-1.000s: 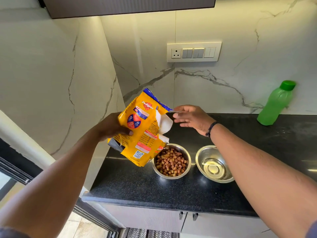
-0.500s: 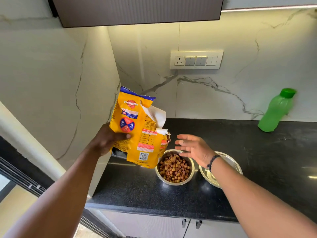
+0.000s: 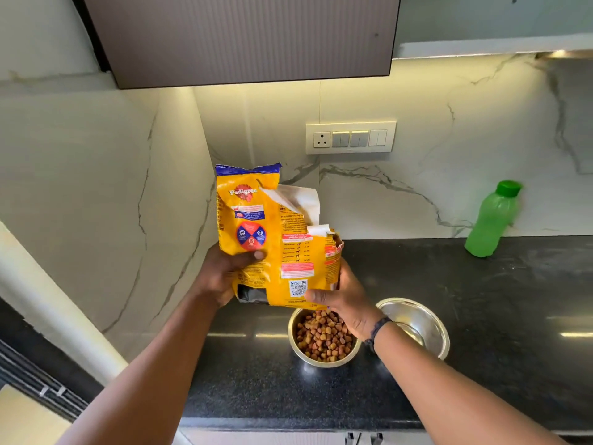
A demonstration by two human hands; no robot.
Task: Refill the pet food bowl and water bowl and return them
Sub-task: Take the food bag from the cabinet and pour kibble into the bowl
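Observation:
A yellow pet food bag (image 3: 256, 232) with a torn white top is held upright above the black counter. My left hand (image 3: 221, 274) grips its lower left side and my right hand (image 3: 343, 300) holds its lower right corner. Below the bag stands a steel food bowl (image 3: 322, 340) full of brown kibble. Beside it on the right sits a second steel bowl (image 3: 420, 322), shiny inside and partly hidden by my right wrist. A green water bottle (image 3: 491, 220) with a green cap stands at the back right against the wall.
The black stone counter (image 3: 481, 316) ends at a marble side wall on the left. A switch panel (image 3: 351, 137) is on the back wall and a dark overhead cabinet (image 3: 240, 36) hangs above. Cabinet doors with handles lie below the counter's front edge.
The bag has been tipped back from pouring to upright and lifted. My right hand, free before, has come in and taken the bag's lower right corner.

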